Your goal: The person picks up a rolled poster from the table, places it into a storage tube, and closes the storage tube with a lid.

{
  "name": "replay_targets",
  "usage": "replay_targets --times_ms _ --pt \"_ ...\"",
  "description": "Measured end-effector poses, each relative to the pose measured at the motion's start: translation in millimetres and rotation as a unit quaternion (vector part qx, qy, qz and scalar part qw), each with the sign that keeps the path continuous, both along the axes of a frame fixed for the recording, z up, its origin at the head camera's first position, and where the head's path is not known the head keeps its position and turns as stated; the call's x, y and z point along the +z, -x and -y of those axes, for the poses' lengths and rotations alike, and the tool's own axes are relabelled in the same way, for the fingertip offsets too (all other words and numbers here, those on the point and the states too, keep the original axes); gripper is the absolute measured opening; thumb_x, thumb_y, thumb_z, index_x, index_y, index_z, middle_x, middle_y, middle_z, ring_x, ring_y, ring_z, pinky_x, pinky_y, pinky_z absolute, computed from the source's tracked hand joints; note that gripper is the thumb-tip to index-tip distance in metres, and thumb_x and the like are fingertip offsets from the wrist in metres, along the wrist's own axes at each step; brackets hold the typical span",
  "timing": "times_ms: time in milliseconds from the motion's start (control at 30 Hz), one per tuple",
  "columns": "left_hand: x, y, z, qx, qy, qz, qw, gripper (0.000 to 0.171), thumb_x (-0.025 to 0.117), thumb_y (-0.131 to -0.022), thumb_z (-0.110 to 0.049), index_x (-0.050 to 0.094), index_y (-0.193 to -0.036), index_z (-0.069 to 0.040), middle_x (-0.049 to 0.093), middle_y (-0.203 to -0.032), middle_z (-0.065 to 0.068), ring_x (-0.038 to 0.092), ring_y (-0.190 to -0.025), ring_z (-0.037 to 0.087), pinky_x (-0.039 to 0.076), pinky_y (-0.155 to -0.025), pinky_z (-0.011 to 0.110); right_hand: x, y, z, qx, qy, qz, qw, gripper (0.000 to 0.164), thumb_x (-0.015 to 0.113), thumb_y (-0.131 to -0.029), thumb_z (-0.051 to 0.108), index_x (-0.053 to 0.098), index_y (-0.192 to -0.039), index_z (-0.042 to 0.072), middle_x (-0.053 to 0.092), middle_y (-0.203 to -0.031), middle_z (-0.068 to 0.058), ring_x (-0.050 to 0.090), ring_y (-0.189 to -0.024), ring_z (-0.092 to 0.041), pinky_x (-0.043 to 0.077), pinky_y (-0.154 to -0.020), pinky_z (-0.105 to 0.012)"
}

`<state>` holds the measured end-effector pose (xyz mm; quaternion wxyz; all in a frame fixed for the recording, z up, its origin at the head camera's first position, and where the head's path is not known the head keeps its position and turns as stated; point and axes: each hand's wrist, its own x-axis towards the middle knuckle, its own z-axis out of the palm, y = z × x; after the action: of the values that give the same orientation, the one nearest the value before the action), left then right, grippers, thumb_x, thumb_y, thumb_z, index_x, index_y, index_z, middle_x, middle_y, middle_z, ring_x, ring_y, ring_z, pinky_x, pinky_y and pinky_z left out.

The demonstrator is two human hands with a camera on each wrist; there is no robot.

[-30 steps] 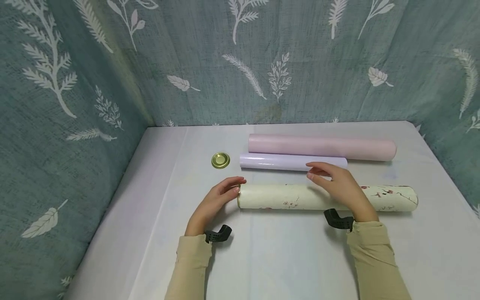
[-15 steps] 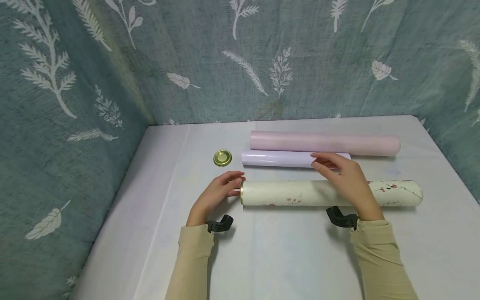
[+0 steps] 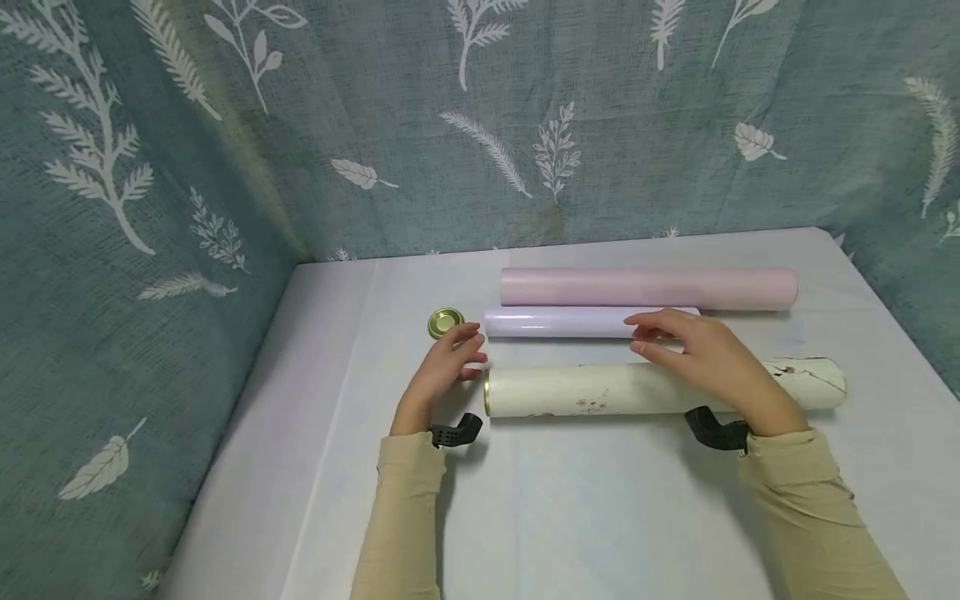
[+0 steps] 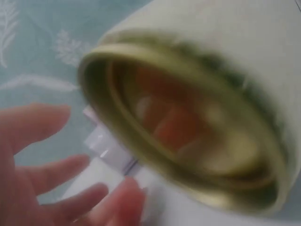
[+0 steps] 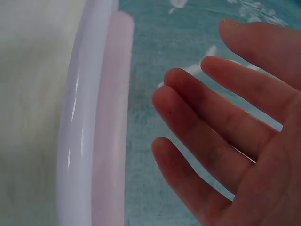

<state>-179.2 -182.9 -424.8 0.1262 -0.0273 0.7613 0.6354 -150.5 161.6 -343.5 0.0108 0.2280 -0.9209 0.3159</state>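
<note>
A cream cardboard tube (image 3: 555,392) printed with small red blossoms lies crosswise on the white table. Its left end has a gold metal rim (image 4: 183,179) with a shiny recessed surface inside, blurred in the left wrist view. Just left of that end hovers my left hand (image 3: 442,375), fingers loosely spread, touching nothing. My right hand (image 3: 716,362) is above the tube's right half, fingers slightly bent and holding nothing; in the right wrist view its fingers (image 5: 207,136) are apart from everything. A round gold lid (image 3: 444,318) lies behind my left fingertips.
Behind the tube lie a glossy lavender roll (image 3: 555,322) and, farther back, a thicker pink roll (image 3: 645,288), both parallel to it. Green leaf-patterned cloth (image 3: 420,125) hangs at the back and sides of the table (image 3: 600,517).
My left hand has come away from the tube's left end, its fingers spreading and moving up toward the lid. My right hand has shifted slightly right. The tube stays roughly in place.
</note>
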Motion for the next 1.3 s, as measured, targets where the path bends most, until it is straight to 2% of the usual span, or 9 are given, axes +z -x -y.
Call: replay_targets --times_ms 200,300,500,667,800,933,1033,1200,1300 --pt "0.2 3.2 -3.6 0.046 -0.079 0.031 0.9954 0.044 0.053 -0.09 -0.03 0.042 -0.128 -0.011 0.046 -0.123 0.011 0.054 -0.103 0.028 0.047 -0.082 0.037 6.6 7.2 -11.0 0.025 -0.042 -0.004 0.999 0.034 0.057 -0.086 0.039 0.058 -0.115 0.022 0.061 -0.097 0.008 0.055 -0.093 -0.011 0.044 -0.077 -0.036" --pt "-7.6 7.1 -5.3 0.053 -0.093 0.026 0.994 0.042 0.053 -0.089 -0.032 0.044 -0.126 -0.014 0.051 -0.119 0.01 0.057 -0.1 0.024 0.049 -0.08 0.033 9.8 9.6 -14.8 0.029 -0.054 0.004 0.998 0.034 0.057 -0.085 0.039 0.058 -0.115 0.023 0.06 -0.097 0.008 0.055 -0.094 -0.013 0.043 -0.079 -0.037" --pt "-16.7 5.4 -7.8 0.035 -0.142 0.011 0.9891 0.048 0.051 -0.091 -0.029 0.038 -0.13 -0.005 0.053 -0.118 0.016 0.056 -0.103 0.028 0.047 -0.083 0.033 8.7 25.3 -13.2 0.046 -0.095 -0.015 0.994 0.046 0.054 -0.087 0.039 0.049 -0.127 0.015 0.061 -0.104 -0.003 0.055 -0.098 -0.022 0.042 -0.079 -0.042" --pt "-21.1 3.8 -11.7 0.052 -0.179 -0.022 0.9822 0.04 0.052 -0.091 -0.017 0.044 -0.125 0.003 0.052 -0.118 0.018 0.052 -0.107 0.031 0.045 -0.086 0.033 3.6 44.5 -8.9 0.026 -0.125 -0.014 0.992 0.06 0.055 -0.086 0.041 0.036 -0.136 0.015 0.052 -0.122 -0.008 0.043 -0.116 -0.029 0.034 -0.092 -0.047" --pt "-22.8 4.4 -16.0 0.069 -0.185 -0.039 0.9795 0.033 0.057 -0.088 -0.011 0.05 -0.115 0.006 0.053 -0.111 0.017 0.053 -0.104 0.03 0.045 -0.086 0.031 0.0 61.7 -5.2 0.015 -0.156 0.006 0.988 0.066 0.056 -0.085 0.042 0.03 -0.139 0.015 0.038 -0.136 -0.014 0.029 -0.126 -0.034 0.026 -0.098 -0.051" --pt "-26.1 6.2 -16.4 0.084 -0.167 -0.046 0.9812 0.03 0.061 -0.085 -0.011 0.053 -0.109 0.005 0.053 -0.106 0.015 0.055 -0.098 0.022 0.045 -0.085 0.03 -3.1 78.5 3.0 0.011 -0.154 0.023 0.988 0.069 0.058 -0.085 0.038 0.025 -0.141 0.014 0.028 -0.14 -0.017 0.026 -0.127 -0.036 0.025 -0.098 -0.053" --pt "-26.8 7.1 -14.8 0.096 -0.168 -0.052 0.9797 0.029 0.062 -0.084 -0.009 0.053 -0.108 0.005 0.052 -0.109 0.016 0.055 -0.098 0.021 0.046 -0.085 0.029 -6.4 90.3 13.0 0.016 -0.154 0.029 0.988 0.07 0.06 -0.085 0.031 0.024 -0.141 0.01 0.025 -0.142 -0.018 0.023 -0.127 -0.037 0.023 -0.099 -0.053" --pt "-26.9 6.9 -11.2 0.114 -0.198 -0.058 0.9719 0.025 0.061 -0.083 -0.004 0.052 -0.105 0.006 0.048 -0.119 0.012 0.052 -0.103 0.024 0.046 -0.084 0.028 -8.6 105.1 35.8 0.045 -0.219 0.05 0.973 0.07 0.061 -0.084 0.029 0.025 -0.14 0.004 0.022 -0.142 -0.021 0.018 -0.128 -0.041 0.018 -0.1 -0.056" --pt "-28.5 7.1 -10.8 0.123 -0.194 -0.065 0.971 0.023 0.062 -0.083 -0.006 0.053 -0.101 0.006 0.05 -0.113 0.012 0.053 -0.099 0.022 0.046 -0.083 0.028 -9.3 111.2 44.1 0.045 -0.256 0.067 0.963 0.07 0.063 -0.083 0.029 0.027 -0.14 0.006 0.025 -0.14 -0.021 0.021 -0.125 -0.043 0.022 -0.095 -0.06"
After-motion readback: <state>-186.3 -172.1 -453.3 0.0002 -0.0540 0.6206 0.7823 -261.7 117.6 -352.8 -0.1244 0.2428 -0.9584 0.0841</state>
